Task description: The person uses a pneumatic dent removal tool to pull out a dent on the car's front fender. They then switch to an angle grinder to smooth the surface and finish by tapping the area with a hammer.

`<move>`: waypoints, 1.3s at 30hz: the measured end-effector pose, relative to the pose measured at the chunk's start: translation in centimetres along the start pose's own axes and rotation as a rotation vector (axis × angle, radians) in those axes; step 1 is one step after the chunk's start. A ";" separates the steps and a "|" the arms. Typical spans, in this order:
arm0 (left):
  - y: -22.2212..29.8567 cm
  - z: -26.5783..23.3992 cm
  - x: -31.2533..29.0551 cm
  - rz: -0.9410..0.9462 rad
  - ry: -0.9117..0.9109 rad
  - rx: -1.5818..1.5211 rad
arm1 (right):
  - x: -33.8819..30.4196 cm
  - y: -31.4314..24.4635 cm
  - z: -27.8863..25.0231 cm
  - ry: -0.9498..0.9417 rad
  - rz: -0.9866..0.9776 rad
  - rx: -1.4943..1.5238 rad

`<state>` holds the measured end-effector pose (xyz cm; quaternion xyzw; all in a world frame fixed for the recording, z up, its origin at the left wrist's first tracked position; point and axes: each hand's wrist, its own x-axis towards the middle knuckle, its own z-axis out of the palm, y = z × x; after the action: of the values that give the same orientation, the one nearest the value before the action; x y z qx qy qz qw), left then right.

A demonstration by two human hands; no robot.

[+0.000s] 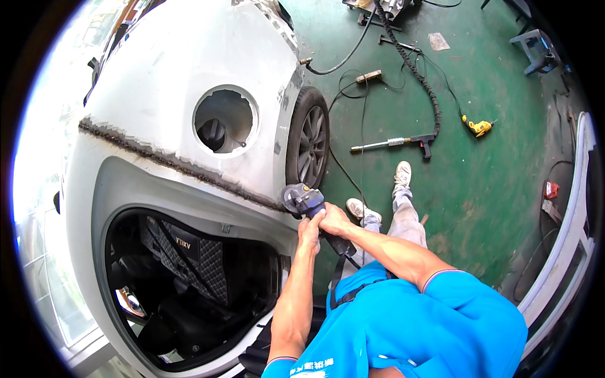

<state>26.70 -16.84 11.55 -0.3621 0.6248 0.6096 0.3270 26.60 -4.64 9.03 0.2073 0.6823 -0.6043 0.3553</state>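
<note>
Both my hands grip a dark angle grinder (305, 200) at the lower end of a rough, dark weld seam (183, 167) on a pale grey car body (151, 69). My left hand (309, 232) wraps its body from the left, and my right hand (335, 220) closes round it from the other side. The grinder's head lies by the panel edge, just below the wheel (310, 143); I cannot tell whether the disc touches metal. Above the seam, a round opening (252, 120) shows a black filler cap (212, 133) inside.
A cable trails over the green floor past a power strip (369, 76). Near my feet lies a black pistol-grip tool (423, 142) with a long rod and corded hose. Farther right are a yellow drill (478, 126), a blue stool (537, 51) and a pale curved panel (570, 242).
</note>
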 end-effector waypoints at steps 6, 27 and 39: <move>0.7 -0.8 1.0 0.078 -0.002 0.053 | 0.8 -0.6 0.7 0.057 -0.013 0.002; 0.2 -1.7 0.7 0.113 -0.090 -0.057 | 0.0 -1.7 0.9 0.106 -0.014 -0.175; -0.9 -1.8 1.0 0.077 -0.042 -0.092 | 0.1 -1.0 1.3 0.044 0.014 -0.182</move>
<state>27.04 -18.70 10.30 -0.3397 0.6027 0.6571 0.2994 26.08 -6.07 9.63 0.1921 0.7406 -0.5326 0.3619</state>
